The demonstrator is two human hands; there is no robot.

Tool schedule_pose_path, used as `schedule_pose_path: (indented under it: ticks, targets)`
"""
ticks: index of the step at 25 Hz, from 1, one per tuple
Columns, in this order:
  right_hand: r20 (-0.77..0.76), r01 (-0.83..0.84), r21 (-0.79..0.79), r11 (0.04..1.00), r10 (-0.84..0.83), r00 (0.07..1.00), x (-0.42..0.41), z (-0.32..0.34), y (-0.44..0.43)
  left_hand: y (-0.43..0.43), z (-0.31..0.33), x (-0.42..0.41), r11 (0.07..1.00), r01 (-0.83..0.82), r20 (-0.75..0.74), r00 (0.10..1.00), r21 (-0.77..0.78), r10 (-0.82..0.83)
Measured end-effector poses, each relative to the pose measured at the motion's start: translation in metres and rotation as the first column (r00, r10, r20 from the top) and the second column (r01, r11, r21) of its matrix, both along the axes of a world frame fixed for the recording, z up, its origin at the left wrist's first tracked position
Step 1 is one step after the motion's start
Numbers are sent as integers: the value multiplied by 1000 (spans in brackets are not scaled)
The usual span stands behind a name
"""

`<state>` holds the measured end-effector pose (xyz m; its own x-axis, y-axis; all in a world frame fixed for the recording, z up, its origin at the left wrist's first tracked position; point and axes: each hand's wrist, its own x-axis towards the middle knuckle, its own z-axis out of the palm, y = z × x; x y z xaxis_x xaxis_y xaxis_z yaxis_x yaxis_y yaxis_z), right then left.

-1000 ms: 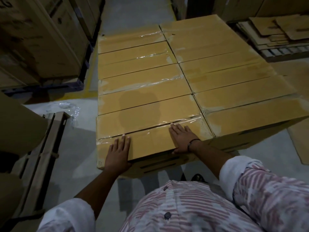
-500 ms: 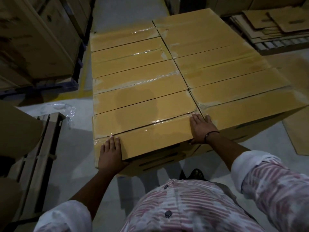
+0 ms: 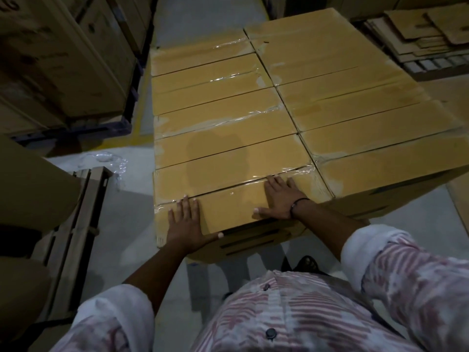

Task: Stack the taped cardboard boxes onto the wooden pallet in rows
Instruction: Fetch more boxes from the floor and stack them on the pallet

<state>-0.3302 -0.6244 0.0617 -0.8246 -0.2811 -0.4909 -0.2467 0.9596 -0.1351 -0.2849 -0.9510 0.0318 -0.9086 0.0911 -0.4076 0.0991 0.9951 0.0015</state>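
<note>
**Pressing the nearest box into its row**

Both hands lie flat with spread fingers — left hand (image 3: 187,226), right hand (image 3: 280,199) — on the nearest taped box (image 3: 228,207), gripping nothing. Push evenly so it closes against the next box (image 3: 223,171). Its near edge overhangs the layer below; the floor (image 3: 142,174) on the left is free.

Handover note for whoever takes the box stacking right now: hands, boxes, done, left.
Left hand: open, flat on the nearest box, near its left end.
Right hand: open, flat on the same box, near its right end.
Taped boxes: two columns of rows, tops level; the pallet underneath is hidden.
Done: this layer looks full.
Left: probably square up the nearest box, then begin another layer if more boxes come.
</note>
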Motion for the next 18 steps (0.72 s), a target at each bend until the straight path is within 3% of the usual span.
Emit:
schedule_pose_path:
  ticks: [3,7,14,18]
  targets:
    - [-5,-90,-11,996,90,996,-10,-4,-49,17,4,-20,994,106,57,993,20,-107]
    - [7,-129,17,991,129,992,-9,-10,-62,18,1,-17,996,84,65,994,20,-85]
    - [-36,123,140,982,-120,992,-20,-13,62,-31,2,1,995,-87,-18,996,54,89]
    - [-34,144,223,964,-140,990,-26,-10,93,-35,4,0,989,-147,-12,989,16,147]
